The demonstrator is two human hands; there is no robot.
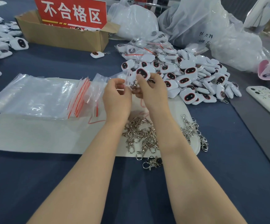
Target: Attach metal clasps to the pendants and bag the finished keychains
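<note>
Over the middle of the dark blue table (136, 191), the right hand (150, 90) is pinching a white square plastic pendant (142, 73) with its silver metal clasp (135, 84). The left hand (116, 94) is pinching a small clear plastic bag (127, 78). The clasp might be snagging the bag's thin mouth.

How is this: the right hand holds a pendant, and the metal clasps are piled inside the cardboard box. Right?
No. The right hand holds a pendant, but the head view shows the metal clasps piled on the white mat, not inside the cardboard box.
</note>
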